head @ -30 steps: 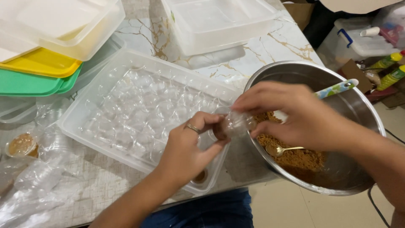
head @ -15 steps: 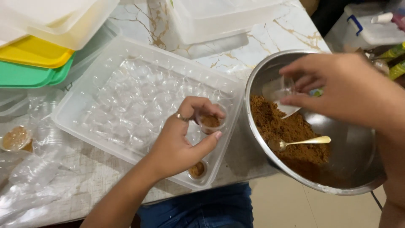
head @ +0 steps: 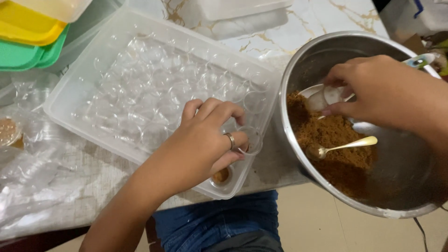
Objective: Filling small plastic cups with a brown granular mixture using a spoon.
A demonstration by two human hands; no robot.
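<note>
Head view: left hand (head: 200, 144) pinches a cup (head: 249, 140) over the tray (head: 70, 88); right hand (head: 378, 91) grips another cup (head: 326, 95) in the bowl (head: 298, 65). Thin, light, crushable: best held at the rim.

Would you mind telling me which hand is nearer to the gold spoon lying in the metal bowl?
Right. The right hand is inside the metal bowl, just above the gold spoon. The left hand is over the clear plastic tray, outside the bowl.
</note>
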